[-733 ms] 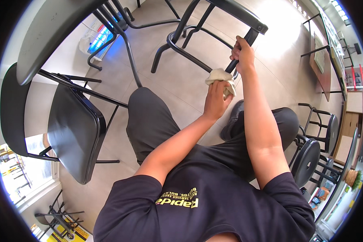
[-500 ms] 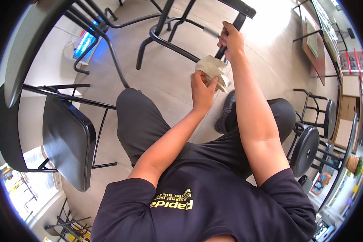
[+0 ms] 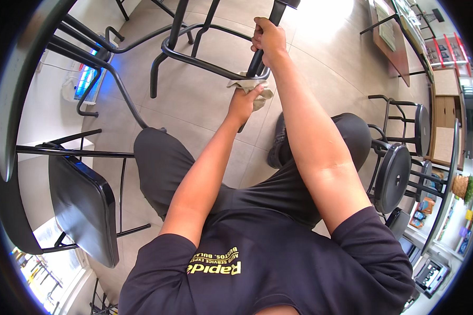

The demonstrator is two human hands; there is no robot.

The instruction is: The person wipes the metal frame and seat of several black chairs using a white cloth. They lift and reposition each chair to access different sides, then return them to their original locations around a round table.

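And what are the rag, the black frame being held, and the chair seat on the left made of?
The rag looks like soft, pale, matte cloth: it crumples into folds. The frame is probably black-painted metal, as its slim, bent tubes have a faint shine. The seat seems covered in smooth black vinyl or leather, judging by its soft sheen.

At upper centre, the right hand grips a black tubular frame; just below, the left hand holds a pale cloth against its corner. A black padded chair stands at left, round stools at right.
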